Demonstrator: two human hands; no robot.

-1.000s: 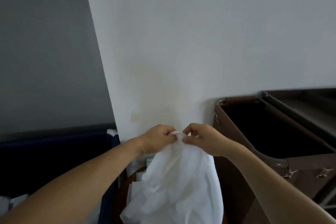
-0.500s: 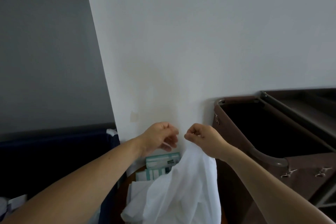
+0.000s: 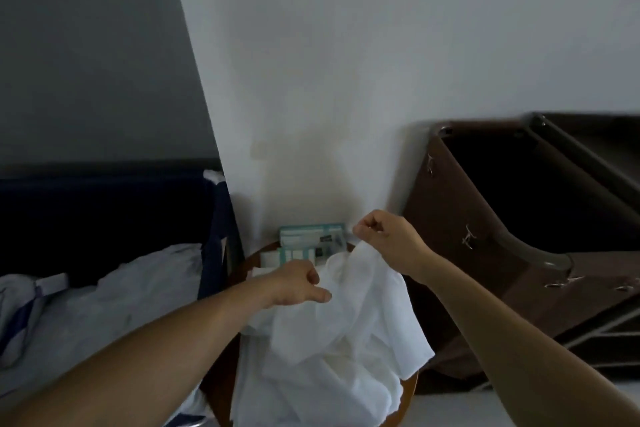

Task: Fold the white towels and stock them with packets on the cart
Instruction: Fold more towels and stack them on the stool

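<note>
White wall (image 3: 346,80) backs a round brown table (image 3: 221,378). Head view: the right hand (image 3: 388,243) pinches the raised edge of the white towel (image 3: 346,329), which drapes onto the table. The left hand (image 3: 298,282) lies curled against the towel's left fold; whether it grips cannot be determined. Teal packets (image 3: 311,239) lie at the table's far edge. The brown cart (image 3: 485,253) stands to the right.

No text, brand, number or sign could be read. Printing was noted on the teal-and-white labels of two packets: pale bands and small dark blocks on the upper packet (image 3: 311,236), white panels on the lower packet (image 3: 300,255). All characters were recorded as blurred beyond legibility in the head view
</note>
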